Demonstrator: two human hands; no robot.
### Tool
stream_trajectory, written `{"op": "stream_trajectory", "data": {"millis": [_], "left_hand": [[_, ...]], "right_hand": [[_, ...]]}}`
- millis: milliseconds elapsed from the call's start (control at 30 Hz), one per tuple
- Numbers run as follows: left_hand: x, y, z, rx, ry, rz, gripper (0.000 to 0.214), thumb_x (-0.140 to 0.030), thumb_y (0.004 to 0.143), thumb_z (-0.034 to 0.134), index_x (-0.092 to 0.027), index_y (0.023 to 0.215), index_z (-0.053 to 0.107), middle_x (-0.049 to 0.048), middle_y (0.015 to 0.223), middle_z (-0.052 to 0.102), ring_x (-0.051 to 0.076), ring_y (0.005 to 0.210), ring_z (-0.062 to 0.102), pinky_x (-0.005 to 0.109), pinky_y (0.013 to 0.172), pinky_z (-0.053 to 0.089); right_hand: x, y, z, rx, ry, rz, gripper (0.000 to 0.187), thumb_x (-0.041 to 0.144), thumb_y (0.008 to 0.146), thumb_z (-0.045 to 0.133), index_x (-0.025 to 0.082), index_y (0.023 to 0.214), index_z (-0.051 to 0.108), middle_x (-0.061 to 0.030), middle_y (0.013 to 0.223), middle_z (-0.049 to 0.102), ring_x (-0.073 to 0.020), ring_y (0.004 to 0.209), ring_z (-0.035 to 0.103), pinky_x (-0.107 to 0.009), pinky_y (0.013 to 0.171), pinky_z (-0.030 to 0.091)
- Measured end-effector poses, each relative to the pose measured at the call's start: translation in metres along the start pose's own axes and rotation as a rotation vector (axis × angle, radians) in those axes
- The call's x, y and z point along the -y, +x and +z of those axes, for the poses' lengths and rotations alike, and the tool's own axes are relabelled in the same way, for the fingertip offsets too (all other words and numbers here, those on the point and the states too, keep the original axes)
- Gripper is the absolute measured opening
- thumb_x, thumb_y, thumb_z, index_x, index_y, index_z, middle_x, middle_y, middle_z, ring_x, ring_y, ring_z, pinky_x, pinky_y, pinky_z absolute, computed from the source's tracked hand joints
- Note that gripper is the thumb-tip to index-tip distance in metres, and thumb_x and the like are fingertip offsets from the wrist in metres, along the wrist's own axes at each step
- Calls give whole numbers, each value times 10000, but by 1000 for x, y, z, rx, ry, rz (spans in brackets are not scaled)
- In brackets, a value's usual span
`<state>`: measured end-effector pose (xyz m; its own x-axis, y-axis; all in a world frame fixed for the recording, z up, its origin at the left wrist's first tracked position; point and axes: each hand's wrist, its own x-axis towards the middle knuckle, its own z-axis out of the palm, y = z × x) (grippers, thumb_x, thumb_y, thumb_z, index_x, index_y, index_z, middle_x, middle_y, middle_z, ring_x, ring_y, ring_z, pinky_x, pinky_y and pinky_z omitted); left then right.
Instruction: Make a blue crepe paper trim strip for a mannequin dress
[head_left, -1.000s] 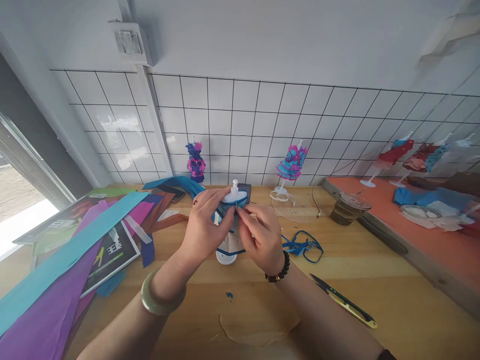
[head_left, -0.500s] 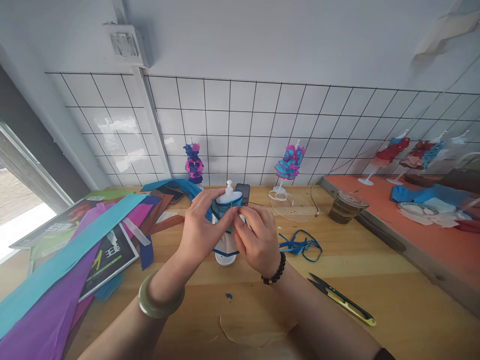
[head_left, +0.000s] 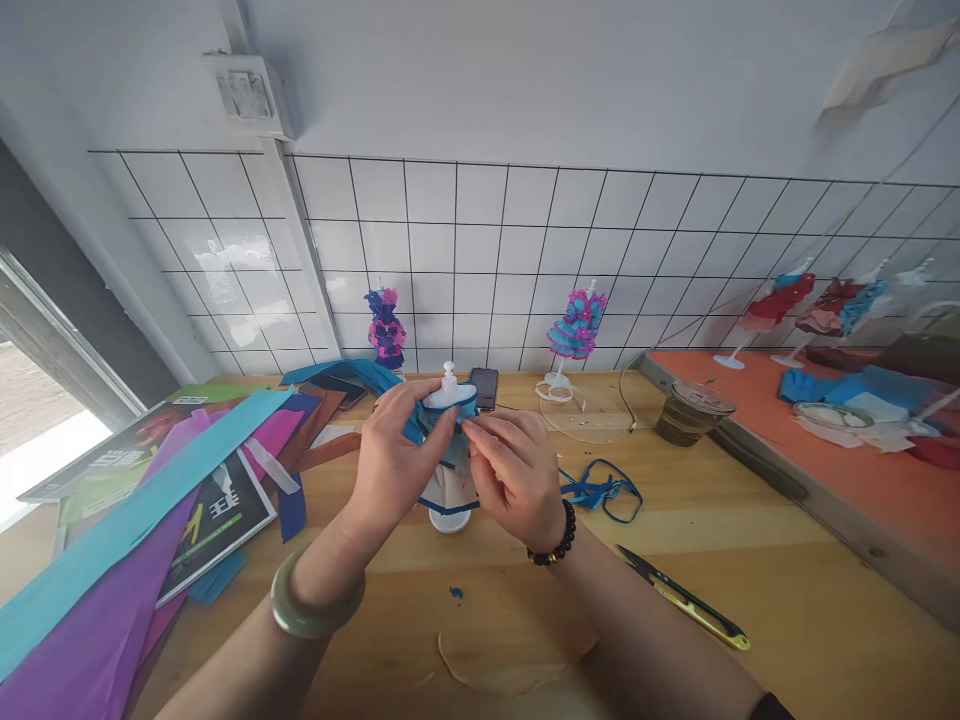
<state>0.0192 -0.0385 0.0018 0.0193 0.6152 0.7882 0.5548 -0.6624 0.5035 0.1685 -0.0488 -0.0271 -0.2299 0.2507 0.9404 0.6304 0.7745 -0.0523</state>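
The little dress [head_left: 453, 482], cream below with blue trim, sits on a small white dress form [head_left: 444, 394] between my hands, set in from the surface's far edge and midway across; the round white base [head_left: 450, 521] shows below the hem. My left hand [head_left: 390, 455] wraps the side of the bodice, thumb in front and fingers behind; my right hand [head_left: 519, 465] pinches blue cloth at its other side between thumb and fingertips, though the tips hide exactly what lies between them. I judge the dress light and soft, likely to crease or slip under a hard squeeze, and the form stiff but easily tipped. Best to steady the torso through the cloth and take only the trim in a fingertip pinch.

A blue scrap [head_left: 456, 594] lies on the surface [head_left: 375, 625] in front of the base. To the right are a tangle of blue ribbon [head_left: 600, 490] and, closer to me, thread snips [head_left: 690, 606]. A dark phone [head_left: 484, 388] lies at the far edge, while cloth strips [head_left: 150, 520] cover the left side. Near the far right corner stands a cup [head_left: 688, 418], beside the orange ledge [head_left: 787, 450]
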Motion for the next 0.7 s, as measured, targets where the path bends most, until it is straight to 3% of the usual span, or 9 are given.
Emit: {"op": "stream_trajectory", "data": {"millis": [333,700], "left_hand": [[-1,1,-5,79,-145,-38,215,-238,852,480,-219,1041,582,46,1051,619,183,992,568,329,866,465],[0,2,-3,61,-170,-56,225,-237,848,491,-216,1046,594,44,1051,628,183,1002,568,337,884,463]], "right_hand": [[1,2,-3,116,-126,-8,372,113,810,497,192,1168,562,-96,985,636,-241,924,531,-415,743,435],[6,6,-2,22,220,269,255,103,830,463,214,1012,603,-66,933,632,-198,880,560,-383,750,467]]}}
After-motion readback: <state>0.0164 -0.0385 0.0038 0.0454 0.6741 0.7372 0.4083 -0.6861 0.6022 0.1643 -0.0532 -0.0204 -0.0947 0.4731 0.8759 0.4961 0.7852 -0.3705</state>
